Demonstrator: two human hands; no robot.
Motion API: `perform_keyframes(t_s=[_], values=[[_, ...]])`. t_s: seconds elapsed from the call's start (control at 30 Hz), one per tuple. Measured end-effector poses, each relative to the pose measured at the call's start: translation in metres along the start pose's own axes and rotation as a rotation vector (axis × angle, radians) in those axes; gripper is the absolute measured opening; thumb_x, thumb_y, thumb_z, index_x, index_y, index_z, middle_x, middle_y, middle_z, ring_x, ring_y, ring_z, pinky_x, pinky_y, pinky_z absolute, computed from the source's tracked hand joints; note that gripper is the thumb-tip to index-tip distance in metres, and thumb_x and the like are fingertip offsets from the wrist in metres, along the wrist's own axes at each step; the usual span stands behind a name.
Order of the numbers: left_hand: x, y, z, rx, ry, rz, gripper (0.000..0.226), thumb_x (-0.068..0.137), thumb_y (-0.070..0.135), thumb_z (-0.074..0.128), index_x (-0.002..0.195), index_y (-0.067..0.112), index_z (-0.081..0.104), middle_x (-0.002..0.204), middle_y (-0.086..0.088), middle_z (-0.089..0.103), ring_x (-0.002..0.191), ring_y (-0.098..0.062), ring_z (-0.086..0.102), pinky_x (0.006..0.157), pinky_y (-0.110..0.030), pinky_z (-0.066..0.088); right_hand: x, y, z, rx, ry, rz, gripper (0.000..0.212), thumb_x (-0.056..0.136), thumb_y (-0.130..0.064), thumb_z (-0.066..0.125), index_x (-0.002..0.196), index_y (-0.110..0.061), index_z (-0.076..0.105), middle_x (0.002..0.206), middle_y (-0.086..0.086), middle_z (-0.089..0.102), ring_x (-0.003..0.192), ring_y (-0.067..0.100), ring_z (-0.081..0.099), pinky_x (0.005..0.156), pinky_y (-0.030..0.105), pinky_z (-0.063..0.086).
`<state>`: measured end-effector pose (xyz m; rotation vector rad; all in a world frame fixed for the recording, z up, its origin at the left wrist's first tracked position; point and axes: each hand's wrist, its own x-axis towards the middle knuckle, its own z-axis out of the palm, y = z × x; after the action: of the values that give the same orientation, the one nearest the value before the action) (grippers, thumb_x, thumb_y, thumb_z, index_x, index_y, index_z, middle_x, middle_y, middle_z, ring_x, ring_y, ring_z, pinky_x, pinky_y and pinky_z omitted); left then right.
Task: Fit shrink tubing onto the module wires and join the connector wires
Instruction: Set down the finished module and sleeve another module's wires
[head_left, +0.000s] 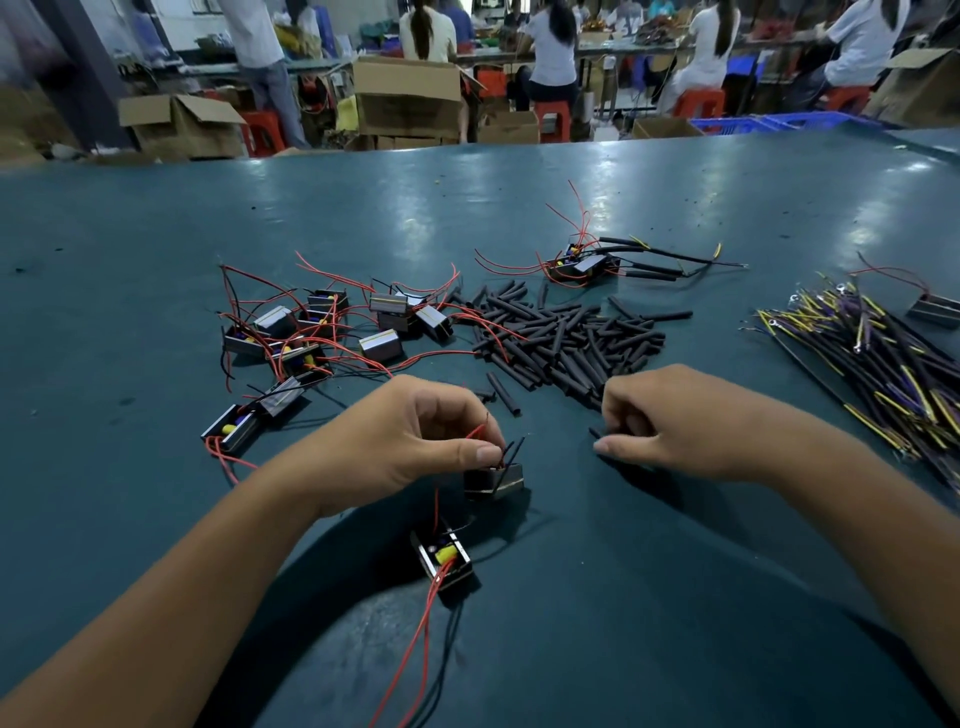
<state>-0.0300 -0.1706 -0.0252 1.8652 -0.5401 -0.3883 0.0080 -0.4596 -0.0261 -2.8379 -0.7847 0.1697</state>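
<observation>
The left hand (415, 441) pinches the wires of a module (493, 480) standing on the near table (675, 597). The right hand (670, 421) curls its fingers round a shrink tube (596, 432) beside the tubing pile (566, 338). Only one far module (584, 266) looks sleeved, so most of the work remains; the connector wires (893, 364) lie untouched at right.

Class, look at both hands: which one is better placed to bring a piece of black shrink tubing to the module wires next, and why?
The right hand. It sits at the near edge of the pile of black shrink tubing pieces, fingers curled by one piece. The left hand is occupied, pinching the wires of the small black module.
</observation>
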Motion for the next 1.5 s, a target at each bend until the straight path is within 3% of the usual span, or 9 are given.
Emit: perform_keyframes(t_s=[0.17, 0.3, 0.37, 0.53, 0.73, 0.97, 1.17, 1.33, 1.5], values=[[0.003, -0.004, 0.011, -0.061, 0.062, -0.019, 0.018, 0.083, 0.028, 0.073, 0.093, 0.015, 0.079, 0.083, -0.011, 0.075, 0.074, -0.018, 0.063, 0.062, -0.022, 0.052, -0.002, -0.008, 0.000, 0.042, 0.040, -0.013, 0.019, 0.097, -0.039, 0.055, 0.083, -0.031, 0.046, 0.077, -0.012, 0.058, 0.069, 0.007, 0.053, 0.064, 0.030, 0.046], [0.006, -0.006, 0.020, -0.036, 0.106, 0.000, 0.023, 0.087, 0.036, 0.066, 0.105, 0.028, 0.079, 0.083, -0.001, 0.075, 0.073, -0.017, 0.056, 0.066, -0.027, 0.046, -0.001, -0.022, -0.001, 0.463, 0.334, -0.088, 0.013, 0.094, -0.029, 0.064, 0.084, -0.028, 0.056, 0.070, -0.004, 0.066, 0.060, 0.010, 0.058, 0.059, 0.025, 0.047], [0.007, -0.007, 0.022, -0.038, 0.093, -0.002, 0.023, 0.090, 0.038, 0.064, 0.107, 0.030, 0.078, 0.081, 0.002, 0.073, 0.076, -0.018, 0.055, 0.073, -0.034, 0.042, -0.001, -0.030, 0.001, 0.681, 0.359, -0.118, 0.011, 0.092, -0.020, 0.069, 0.084, -0.023, 0.062, 0.069, -0.002, 0.066, 0.059, 0.016, 0.059, 0.057, 0.028, 0.048], [0.008, -0.003, 0.027, 0.061, 0.077, 0.049, 0.021, 0.094, 0.034, 0.061, 0.100, 0.027, 0.079, 0.073, 0.014, 0.065, 0.074, -0.002, 0.056, 0.072, -0.017, 0.043, -0.002, -0.040, 0.001, 0.969, 0.328, -0.204, 0.004, 0.087, -0.015, 0.067, 0.091, -0.014, 0.069, 0.066, -0.006, 0.062, 0.055, 0.012, 0.055, 0.055, 0.023, 0.048], [0.008, -0.003, 0.028, 0.091, 0.093, 0.074, 0.021, 0.095, 0.030, 0.059, 0.095, 0.025, 0.079, 0.070, 0.009, 0.060, 0.071, -0.005, 0.053, 0.067, -0.019, 0.040, -0.003, -0.043, 0.004, 0.973, 0.341, -0.218, 0.006, 0.091, -0.006, 0.068, 0.090, -0.012, 0.069, 0.067, 0.001, 0.066, 0.058, 0.012, 0.061, 0.054, 0.022, 0.050], [0.007, -0.003, 0.026, 0.092, 0.102, 0.078, 0.020, 0.095, 0.031, 0.058, 0.095, 0.028, 0.078, 0.071, 0.008, 0.060, 0.070, -0.008, 0.052, 0.067, -0.021, 0.040, -0.003, -0.044, 0.000, 0.946, 0.336, -0.185, 0.006, 0.089, -0.009, 0.069, 0.085, -0.005, 0.067, 0.071, 0.008, 0.070, 0.059, 0.010, 0.065, 0.053, 0.022, 0.049], [0.007, -0.004, 0.026, 0.095, 0.101, 0.092, 0.020, 0.097, 0.029, 0.058, 0.096, 0.026, 0.078, 0.072, 0.014, 0.061, 0.071, -0.003, 0.053, 0.068, -0.015, 0.040, -0.003, -0.047, -0.001, 0.919, 0.339, -0.182, 0.019, 0.084, -0.027, 0.069, 0.082, -0.008, 0.068, 0.069, 0.004, 0.071, 0.057, 0.008, 0.065, 0.053, 0.019, 0.049], [0.006, -0.004, 0.027, 0.055, 0.088, 0.080, 0.020, 0.097, 0.032, 0.061, 0.100, 0.021, 0.078, 0.071, 0.008, 0.057, 0.069, -0.008, 0.049, 0.065, -0.020, 0.038, -0.002, -0.048, 0.003, 0.877, 0.332, -0.172, 0.019, 0.084, -0.031, 0.070, 0.081, -0.013, 0.069, 0.071, 0.002, 0.072, 0.059, 0.009, 0.067, 0.054, 0.019, 0.049], [0.004, -0.001, 0.024, 0.006, 0.040, 0.003, 0.023, 0.095, 0.021, 0.063, 0.114, 0.018, 0.075, 0.088, 0.005, 0.071, 0.083, -0.004, 0.058, 0.077, -0.017, 0.046, -0.002, -0.051, 0.006, 0.863, 0.310, -0.167, 0.020, 0.083, -0.034, 0.070, 0.082, -0.013, 0.070, 0.068, -0.002, 0.072, 0.058, 0.007, 0.066, 0.053, 0.019, 0.049]])
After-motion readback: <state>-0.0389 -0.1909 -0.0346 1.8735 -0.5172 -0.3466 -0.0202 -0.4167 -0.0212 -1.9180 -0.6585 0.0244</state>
